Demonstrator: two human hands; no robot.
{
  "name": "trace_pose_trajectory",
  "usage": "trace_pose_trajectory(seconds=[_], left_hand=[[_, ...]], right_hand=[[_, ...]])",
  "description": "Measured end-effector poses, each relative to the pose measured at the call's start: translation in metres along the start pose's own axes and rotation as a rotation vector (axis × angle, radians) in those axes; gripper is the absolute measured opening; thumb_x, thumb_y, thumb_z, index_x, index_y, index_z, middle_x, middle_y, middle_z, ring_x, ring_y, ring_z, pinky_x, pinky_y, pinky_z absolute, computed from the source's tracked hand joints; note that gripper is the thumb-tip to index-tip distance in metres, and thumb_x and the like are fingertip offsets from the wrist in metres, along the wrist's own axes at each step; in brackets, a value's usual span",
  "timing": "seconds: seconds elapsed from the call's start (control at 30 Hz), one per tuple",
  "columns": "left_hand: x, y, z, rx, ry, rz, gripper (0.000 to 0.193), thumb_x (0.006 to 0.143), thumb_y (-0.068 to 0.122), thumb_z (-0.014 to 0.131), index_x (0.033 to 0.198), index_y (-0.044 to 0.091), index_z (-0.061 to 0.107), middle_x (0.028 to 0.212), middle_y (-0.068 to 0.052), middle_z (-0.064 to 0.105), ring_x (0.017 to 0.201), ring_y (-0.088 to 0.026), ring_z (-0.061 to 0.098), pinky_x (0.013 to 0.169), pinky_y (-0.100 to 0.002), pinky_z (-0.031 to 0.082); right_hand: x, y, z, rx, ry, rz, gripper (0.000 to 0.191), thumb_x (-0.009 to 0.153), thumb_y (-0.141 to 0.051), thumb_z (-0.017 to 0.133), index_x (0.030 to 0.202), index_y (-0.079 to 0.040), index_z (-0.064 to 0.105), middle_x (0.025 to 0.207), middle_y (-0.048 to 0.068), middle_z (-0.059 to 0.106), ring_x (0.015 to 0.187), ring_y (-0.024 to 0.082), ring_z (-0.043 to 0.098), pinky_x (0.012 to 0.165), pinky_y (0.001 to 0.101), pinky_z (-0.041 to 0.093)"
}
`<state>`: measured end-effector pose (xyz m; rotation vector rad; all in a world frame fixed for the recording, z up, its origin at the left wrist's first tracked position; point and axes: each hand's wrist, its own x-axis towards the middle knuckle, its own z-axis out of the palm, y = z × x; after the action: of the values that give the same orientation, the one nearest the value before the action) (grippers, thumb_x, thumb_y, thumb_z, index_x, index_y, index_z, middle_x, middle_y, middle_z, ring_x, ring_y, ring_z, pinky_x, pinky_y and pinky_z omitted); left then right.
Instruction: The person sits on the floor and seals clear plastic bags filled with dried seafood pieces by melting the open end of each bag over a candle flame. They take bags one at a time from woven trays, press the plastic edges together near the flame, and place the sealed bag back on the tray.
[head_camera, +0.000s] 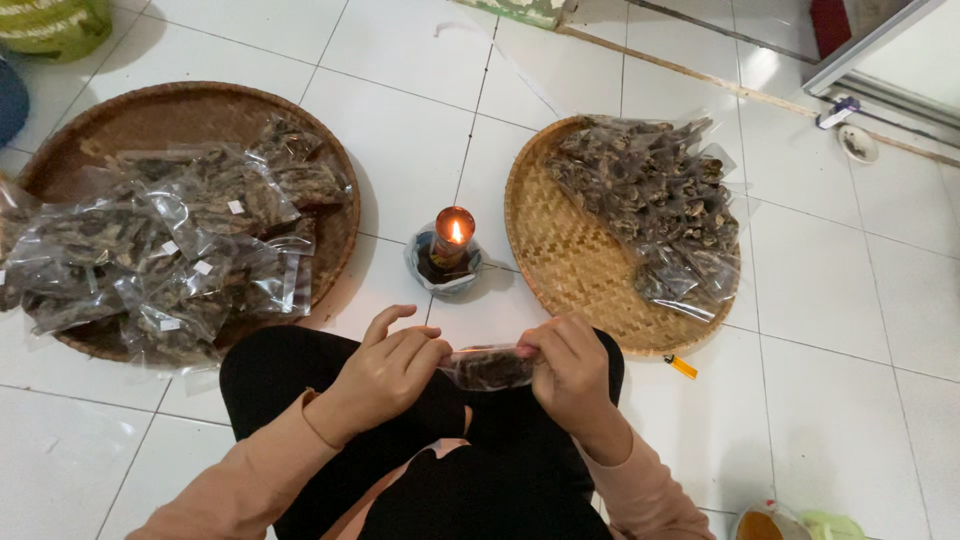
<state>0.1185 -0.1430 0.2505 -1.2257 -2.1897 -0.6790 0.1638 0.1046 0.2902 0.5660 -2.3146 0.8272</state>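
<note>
A small clear plastic bag of dark dried pieces (487, 368) is stretched between both hands above my black-clad knees. My left hand (388, 368) pinches its left end, and my right hand (566, 365) grips its right end. Just beyond the hands a lit candle (452, 238) burns in a small bowl on the white tile floor. Left of it a dark round woven tray (190, 112) holds several filled clear bags (170, 250). To the right a lighter woven tray (570, 260) carries more bags of the same dark pieces (660, 195).
A yellow lighter (681, 366) lies on the tiles by the right tray's near rim. A small dish (857, 143) sits at the far right beside a door frame. A green bag (55, 25) is at the top left. A container (765, 524) shows at the bottom edge.
</note>
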Motion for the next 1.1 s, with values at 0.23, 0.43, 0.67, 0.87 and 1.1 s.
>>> trace_pose_trajectory(seconds=[0.23,0.43,0.67,0.87,1.1], left_hand=[[-0.006,-0.012,0.012,-0.651,-0.026,-0.587,0.010,0.091,0.005,0.068,0.101,0.004,0.069,0.093,-0.004,0.073,0.090,-0.017,0.072,0.095,-0.042,0.053],[-0.014,0.005,0.045,-1.074,0.216,-0.883,0.008,0.092,0.005,0.074,0.097,0.000,0.068,0.094,-0.003,0.068,0.088,-0.010,0.066,0.079,-0.025,0.054],[-0.014,0.021,0.053,-1.126,0.312,-0.979,0.011,0.091,0.001,0.074,0.101,0.001,0.072,0.086,-0.003,0.071,0.077,-0.008,0.062,0.073,-0.024,0.052],[0.000,0.034,0.018,-0.359,0.189,-0.446,0.037,0.079,-0.001,0.078,0.114,0.008,0.074,0.090,-0.008,0.070,0.083,-0.023,0.073,0.076,-0.030,0.059],[0.010,0.034,0.010,-0.357,0.154,-0.468,0.024,0.079,-0.001,0.079,0.100,0.007,0.072,0.089,-0.008,0.067,0.086,-0.025,0.069,0.095,-0.043,0.057]], right_hand=[[-0.007,0.014,0.011,0.370,-0.161,0.354,0.010,0.093,-0.002,0.066,0.084,0.001,0.062,0.076,0.009,0.061,0.067,0.022,0.059,0.062,0.0298,0.046],[-0.014,0.013,0.015,0.229,-0.051,0.181,0.007,0.090,-0.002,0.068,0.085,-0.003,0.063,0.079,0.009,0.061,0.072,0.025,0.058,0.065,0.0318,0.045],[-0.023,0.009,0.019,0.169,-0.021,0.236,0.007,0.090,0.001,0.068,0.086,-0.001,0.064,0.078,0.010,0.059,0.069,0.026,0.057,0.062,0.0316,0.044],[-0.026,0.012,0.013,0.220,-0.022,0.295,0.006,0.090,0.001,0.068,0.087,-0.002,0.063,0.078,0.009,0.060,0.070,0.022,0.059,0.063,0.0303,0.045],[-0.021,0.005,0.005,0.139,-0.021,0.189,0.008,0.089,0.003,0.068,0.086,-0.002,0.063,0.078,0.008,0.061,0.070,0.023,0.058,0.063,0.0311,0.045]])
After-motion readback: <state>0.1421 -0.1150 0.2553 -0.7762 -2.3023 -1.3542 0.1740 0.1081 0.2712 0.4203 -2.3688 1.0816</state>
